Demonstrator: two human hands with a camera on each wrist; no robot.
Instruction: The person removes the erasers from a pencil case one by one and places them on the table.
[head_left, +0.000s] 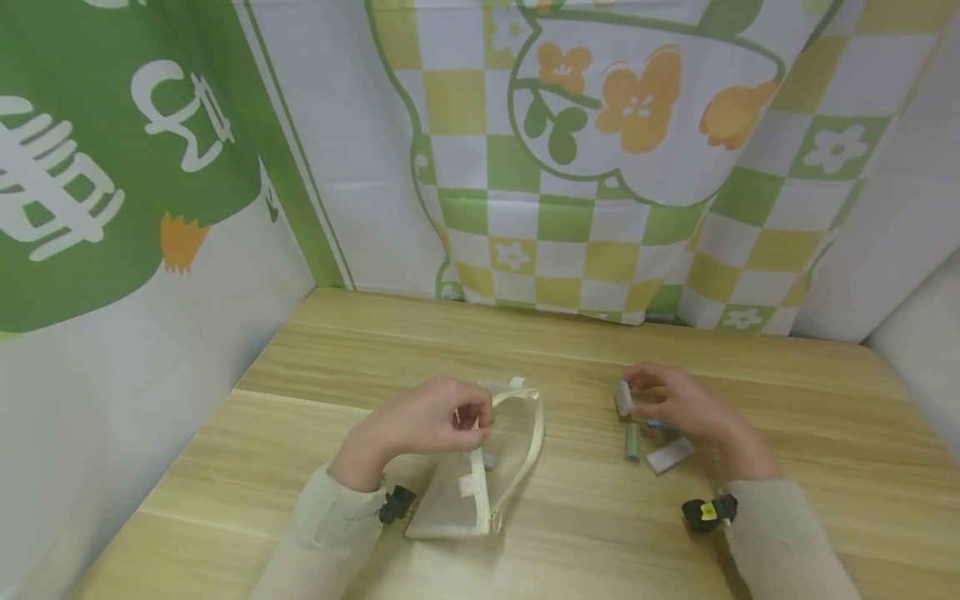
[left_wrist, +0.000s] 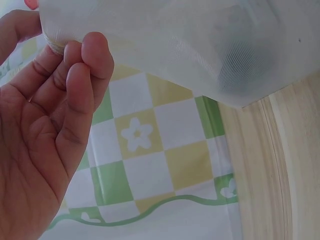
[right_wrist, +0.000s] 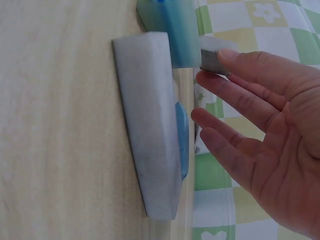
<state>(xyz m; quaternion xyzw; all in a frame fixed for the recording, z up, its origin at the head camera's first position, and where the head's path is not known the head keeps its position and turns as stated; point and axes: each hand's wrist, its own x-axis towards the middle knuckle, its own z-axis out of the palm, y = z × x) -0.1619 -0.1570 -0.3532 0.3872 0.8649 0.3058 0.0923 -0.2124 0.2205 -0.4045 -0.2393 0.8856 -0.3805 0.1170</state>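
Note:
My left hand [head_left: 431, 421] pinches the open mouth edge of a see-through mesh zip pouch [head_left: 442, 504] with a cream zipper. Through the mesh shows a blurred dark shape [left_wrist: 245, 65], its kind unclear. To the right, my right hand [head_left: 682, 402] pinches a small grey block [head_left: 623, 398] between thumb and fingertips, just over the table; its other fingers are spread. Beneath and beside that hand lie a green block [head_left: 632, 442], a pale grey block [head_left: 670, 456] with slanted faces, and a blue piece [head_left: 660, 424] partly hidden by the hand.
The wooden table [head_left: 300, 467] carries everything. A checked, flowered curtain [head_left: 562, 217] hangs along its back edge, and a green and white cloth [head_left: 112, 167] hangs at the left. A black wrist camera [head_left: 708, 511] sits on the right sleeve, another [head_left: 396, 504] on the left.

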